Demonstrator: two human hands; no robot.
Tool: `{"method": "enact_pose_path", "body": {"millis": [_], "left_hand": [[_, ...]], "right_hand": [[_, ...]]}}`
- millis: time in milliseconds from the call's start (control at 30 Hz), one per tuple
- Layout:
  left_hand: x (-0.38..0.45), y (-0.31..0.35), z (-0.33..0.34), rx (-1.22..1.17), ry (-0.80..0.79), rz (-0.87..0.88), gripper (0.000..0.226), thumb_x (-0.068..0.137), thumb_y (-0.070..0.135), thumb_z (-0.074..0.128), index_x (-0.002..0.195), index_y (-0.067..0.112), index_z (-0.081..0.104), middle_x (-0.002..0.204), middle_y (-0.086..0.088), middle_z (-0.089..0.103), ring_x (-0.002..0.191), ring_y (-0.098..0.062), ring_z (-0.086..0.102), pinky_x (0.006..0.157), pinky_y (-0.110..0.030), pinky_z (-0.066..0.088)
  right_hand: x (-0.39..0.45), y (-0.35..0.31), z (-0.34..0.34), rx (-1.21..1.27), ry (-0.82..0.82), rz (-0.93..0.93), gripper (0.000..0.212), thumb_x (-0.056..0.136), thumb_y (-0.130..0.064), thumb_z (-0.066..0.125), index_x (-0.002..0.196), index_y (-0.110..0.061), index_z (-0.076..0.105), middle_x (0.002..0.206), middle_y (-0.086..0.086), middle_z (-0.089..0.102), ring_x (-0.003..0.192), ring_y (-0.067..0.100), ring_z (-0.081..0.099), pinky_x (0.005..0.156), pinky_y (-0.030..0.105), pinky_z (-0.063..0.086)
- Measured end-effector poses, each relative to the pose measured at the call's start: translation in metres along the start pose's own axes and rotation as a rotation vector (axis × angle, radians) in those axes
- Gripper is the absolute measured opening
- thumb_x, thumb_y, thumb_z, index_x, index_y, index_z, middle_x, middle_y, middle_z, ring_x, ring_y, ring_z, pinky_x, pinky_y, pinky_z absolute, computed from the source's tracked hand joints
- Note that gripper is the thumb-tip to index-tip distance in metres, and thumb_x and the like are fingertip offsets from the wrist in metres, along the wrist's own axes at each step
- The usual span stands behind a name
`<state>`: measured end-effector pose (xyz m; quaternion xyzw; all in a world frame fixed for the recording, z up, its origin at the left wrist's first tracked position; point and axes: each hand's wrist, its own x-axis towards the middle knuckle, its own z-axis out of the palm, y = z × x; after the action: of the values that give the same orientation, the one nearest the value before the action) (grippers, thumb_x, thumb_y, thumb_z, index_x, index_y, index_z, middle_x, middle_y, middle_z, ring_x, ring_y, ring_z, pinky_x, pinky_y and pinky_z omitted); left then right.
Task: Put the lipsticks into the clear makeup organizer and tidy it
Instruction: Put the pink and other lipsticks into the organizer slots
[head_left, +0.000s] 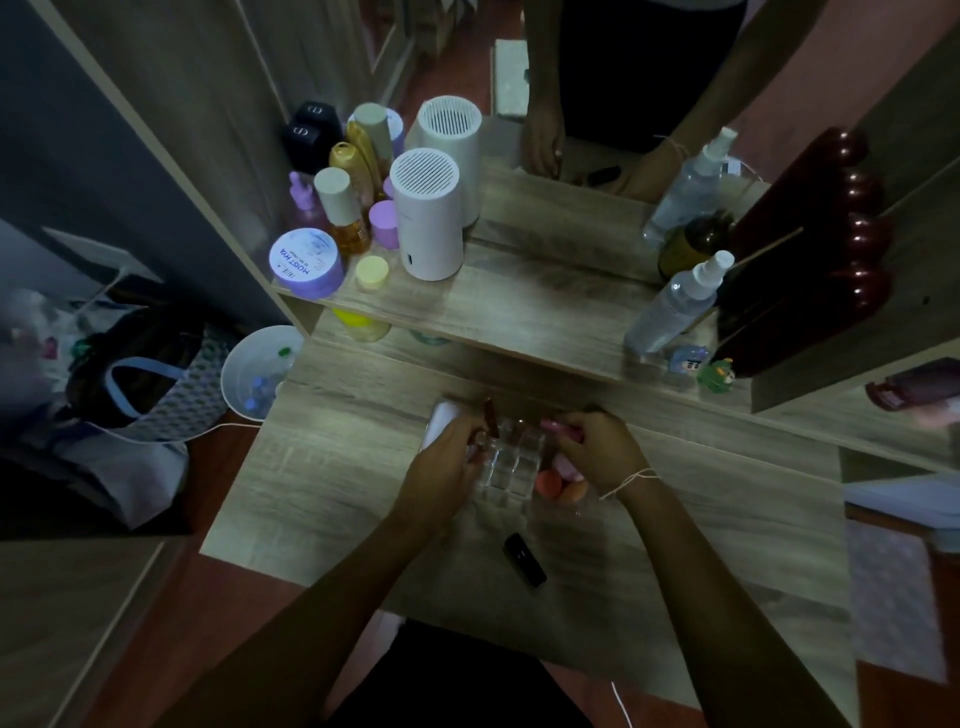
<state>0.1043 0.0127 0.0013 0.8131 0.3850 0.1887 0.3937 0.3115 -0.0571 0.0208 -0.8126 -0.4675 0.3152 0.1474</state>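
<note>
A: Entry, head view. Clear makeup organizer (511, 460) sits mid-depth on the wooden dressing table (337, 467), between both hands. Open wood to its left and right; the near table edge is well apart from it.

B: Grip states?

A: Left hand (447, 457) is at the organizer's left side, fingers curled around a dark reddish lipstick (488, 415) standing upright over the far-left cells. Right hand (597, 447) is at the right side, pinching a pink lipstick (563, 428) at the far-right corner. Light is dim, contact detail blurred.

B: Other task items?

A: One black lipstick (524, 560) lies flat on the table, nearer the person than the organizer, apart from it. Pink and orange sponges (558, 483) fill the organizer's right compartment.

B: Surroundings?

A: Raised shelf (519, 306) behind carries a white cylinder (426, 213), bottles and jars at left, a spray bottle (675, 306) at right. Mirror (597, 104) beyond. White bin (257, 371) off the table's left edge.
</note>
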Motion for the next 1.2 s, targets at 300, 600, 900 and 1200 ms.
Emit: {"method": "enact_pose_path", "body": {"millis": [300, 600, 900, 1200], "left_hand": [[0.001, 0.002, -0.003, 0.025, 0.024, -0.007, 0.023, 0.086, 0.01, 0.066, 0.108, 0.006, 0.06, 0.105, -0.011, 0.061, 0.084, -0.016, 0.059, 0.069, -0.022, 0.041], [-0.003, 0.0, 0.0, 0.003, 0.098, 0.077, 0.029, 0.089, 0.024, 0.061, 0.112, 0.007, 0.057, 0.113, -0.012, 0.056, 0.095, -0.019, 0.058, 0.077, -0.029, 0.052], [-0.039, -0.022, 0.016, 0.305, 0.064, 0.152, 0.026, 0.09, 0.022, 0.046, 0.104, 0.007, 0.062, 0.101, -0.013, 0.064, 0.09, -0.026, 0.058, 0.079, -0.036, 0.045], [-0.067, -0.056, 0.03, 0.402, -0.076, 0.408, 0.032, 0.088, 0.021, 0.059, 0.116, 0.004, 0.06, 0.119, -0.018, 0.062, 0.108, -0.031, 0.055, 0.094, -0.043, 0.045]], "right_hand": [[0.001, -0.01, -0.006, -0.08, -0.059, -0.083, 0.023, 0.076, -0.01, 0.066, 0.099, -0.01, 0.072, 0.09, 0.02, 0.069, 0.084, 0.032, 0.064, 0.072, 0.032, 0.046], [-0.002, -0.021, -0.002, -0.095, 0.03, -0.081, 0.021, 0.072, -0.007, 0.071, 0.094, -0.008, 0.071, 0.094, 0.02, 0.064, 0.088, 0.032, 0.061, 0.074, 0.031, 0.044], [-0.005, -0.03, 0.003, -0.041, 0.081, -0.049, 0.025, 0.073, -0.008, 0.072, 0.097, -0.007, 0.07, 0.099, 0.02, 0.066, 0.09, 0.033, 0.063, 0.077, 0.032, 0.045], [-0.002, -0.033, 0.011, -0.03, 0.074, -0.004, 0.02, 0.069, -0.013, 0.077, 0.089, -0.013, 0.072, 0.093, 0.016, 0.065, 0.083, 0.03, 0.063, 0.066, 0.024, 0.034]]}}
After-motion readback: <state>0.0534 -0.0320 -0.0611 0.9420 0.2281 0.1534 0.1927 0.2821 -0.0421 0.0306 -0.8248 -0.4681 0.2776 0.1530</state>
